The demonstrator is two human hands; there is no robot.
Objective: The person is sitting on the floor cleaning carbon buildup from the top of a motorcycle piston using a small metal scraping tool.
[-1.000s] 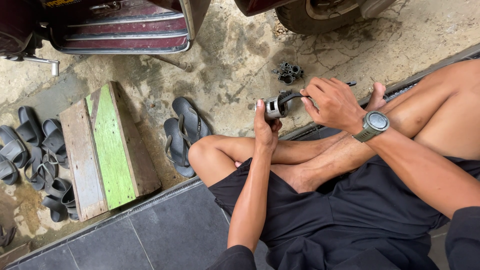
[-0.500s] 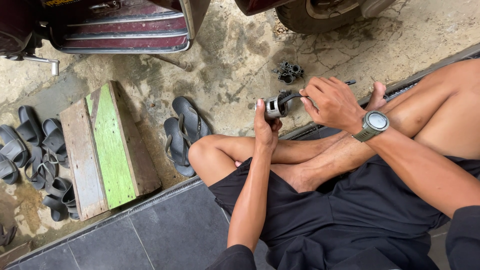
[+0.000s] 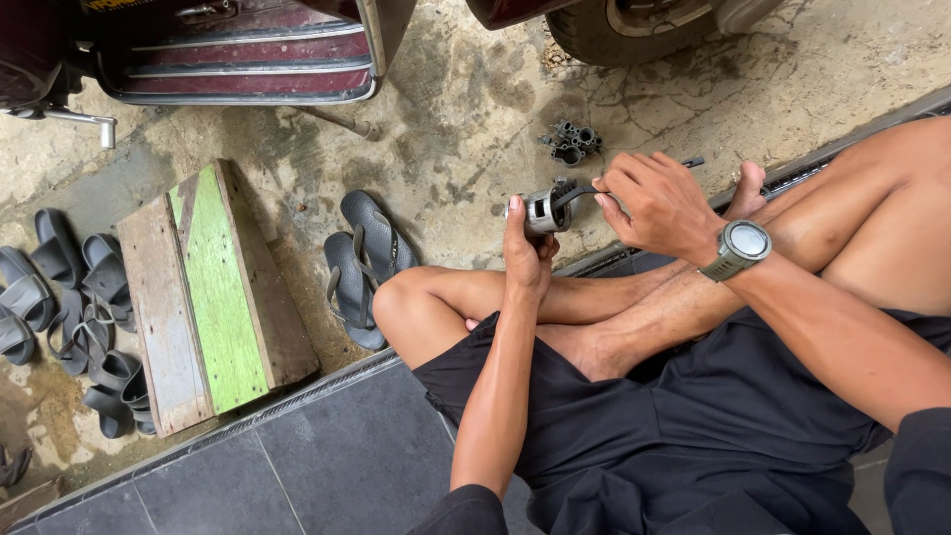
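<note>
My left hand point(image 3: 525, 253) grips a small grey metal cylindrical part point(image 3: 546, 210) and holds it up above my crossed legs. My right hand point(image 3: 659, 203), with a grey round watch point(image 3: 740, 245) on its wrist, is closed on a thin dark tool point(image 3: 582, 191) whose tip rests in the open end of the part. The tool's far end pokes out past my fingers. I sit cross-legged in dark shorts on a dark tiled step point(image 3: 297, 466).
A cluster of small dark metal parts point(image 3: 572, 142) lies on the cracked concrete ahead. A pair of dark sandals point(image 3: 362, 263) and a green-and-bare wooden board point(image 3: 208, 292) lie to the left, with several more sandals point(image 3: 69, 317) beyond. A vehicle's body point(image 3: 228, 54) and a tyre point(image 3: 634, 25) stand along the top.
</note>
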